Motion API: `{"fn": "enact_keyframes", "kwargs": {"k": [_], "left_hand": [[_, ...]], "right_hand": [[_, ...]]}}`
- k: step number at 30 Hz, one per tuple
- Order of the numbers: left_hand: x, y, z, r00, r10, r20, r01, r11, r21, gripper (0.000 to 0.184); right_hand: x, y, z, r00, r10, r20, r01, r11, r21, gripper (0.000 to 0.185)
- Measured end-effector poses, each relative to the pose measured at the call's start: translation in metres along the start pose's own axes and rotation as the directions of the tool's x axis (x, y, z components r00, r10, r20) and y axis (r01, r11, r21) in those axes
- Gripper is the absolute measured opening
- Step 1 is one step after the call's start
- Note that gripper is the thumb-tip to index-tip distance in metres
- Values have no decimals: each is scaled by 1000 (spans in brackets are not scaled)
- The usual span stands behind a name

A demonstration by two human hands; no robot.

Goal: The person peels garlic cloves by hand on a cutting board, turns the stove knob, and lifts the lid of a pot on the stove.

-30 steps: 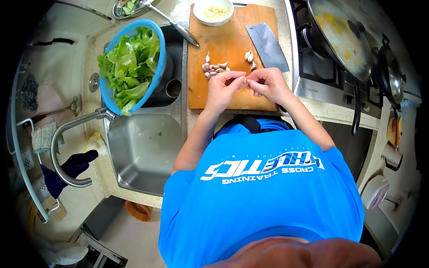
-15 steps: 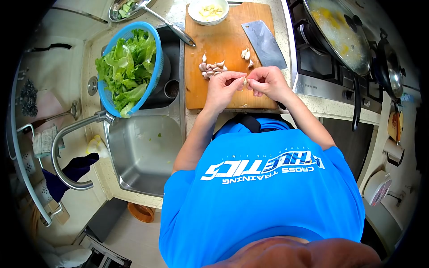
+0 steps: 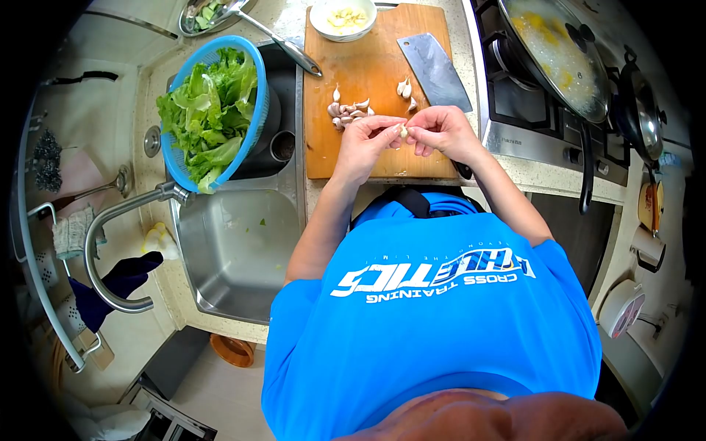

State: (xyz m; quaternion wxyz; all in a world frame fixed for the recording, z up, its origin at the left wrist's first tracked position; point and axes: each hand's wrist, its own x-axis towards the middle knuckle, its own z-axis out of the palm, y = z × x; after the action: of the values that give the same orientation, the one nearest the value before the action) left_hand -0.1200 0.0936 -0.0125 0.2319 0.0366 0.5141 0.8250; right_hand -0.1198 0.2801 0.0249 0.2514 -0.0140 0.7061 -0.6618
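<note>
Above the near part of a wooden cutting board (image 3: 375, 73), my left hand (image 3: 365, 145) and my right hand (image 3: 443, 136) meet fingertip to fingertip. Both are closed in a pinch on one small pale garlic clove (image 3: 403, 131), partly covered by the fingers. Just beyond my left hand lies a pile of garlic cloves (image 3: 346, 112) with their skins on. A few more cloves (image 3: 404, 87) rest beyond my right hand, beside a cleaver (image 3: 435, 73) lying flat on the board. At the board's far end stands a white bowl (image 3: 343, 33) with pale yellow pieces inside.
On the left, a blue basket (image 3: 262, 95) of leafy lettuce (image 3: 209, 110) stands over the sink (image 3: 239, 250), near the curved faucet (image 3: 95, 242). A ladle (image 3: 298, 55) reaches over the board's left edge. To the right, a lidded pan (image 3: 559, 59) sits on the gas stove (image 3: 515, 140).
My fingers have shifted slightly around the garlic clove, and more of it shows between the fingertips. The things on the board have stayed where they were.
</note>
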Motion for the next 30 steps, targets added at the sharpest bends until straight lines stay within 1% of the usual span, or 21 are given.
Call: {"fn": "enact_keyframes", "kwargs": {"k": [1,2,3,4,6,8,12,16,20,22,25,28,30], "left_hand": [[0,0,-1,1000,1,0,-1,1000,0,17],[1,-1,-1,1000,2,9,-2,999,-42,17],[1,-1,-2,1000,4,17,-2,996,-85,17],[1,0,-2,1000,4,17,-3,996,-86,17],[0,1,0,1000,-10,19,14,973,-231,16],[0,-2,-2,1000,-11,27,18,967,-253,16],[0,-3,-2,999,-21,40,32,954,-298,15],[0,-4,-3,998,-22,52,38,948,-315,14],[0,-7,-5,998,-36,49,49,954,-295,14],[1,-9,-7,998,-36,53,50,957,-286,14],[1,-10,-9,996,-47,72,64,963,-261,15],[1,-9,-9,997,-22,80,40,973,-229,15],[1,-9,-9,998,-4,65,17,980,-196,15]], "right_hand": [[0,-1,0,1000,13,-6,-13,1000,10,13],[-1,-2,1,1000,12,-6,-12,1000,9,13],[-2,-3,3,1000,-9,-14,9,1000,10,12],[-3,-3,4,999,-29,-22,30,999,11,11],[-4,-3,7,998,-44,-40,44,999,-5,11],[-4,-2,7,997,-58,-59,57,998,-21,12],[-1,-1,3,997,-76,5,76,996,-50,12],[-1,-4,1,996,-70,55,73,996,-59,13],[-2,-3,1,997,-52,61,55,997,-52,12],[-1,0,-1,995,-50,89,55,997,-57,14],[-2,-1,1,996,-43,78,52,992,-113,14],[-1,2,3,994,-80,67,90,984,-156,14],[-2,0,5,996,-76,53,83,986,-147,13]]}}
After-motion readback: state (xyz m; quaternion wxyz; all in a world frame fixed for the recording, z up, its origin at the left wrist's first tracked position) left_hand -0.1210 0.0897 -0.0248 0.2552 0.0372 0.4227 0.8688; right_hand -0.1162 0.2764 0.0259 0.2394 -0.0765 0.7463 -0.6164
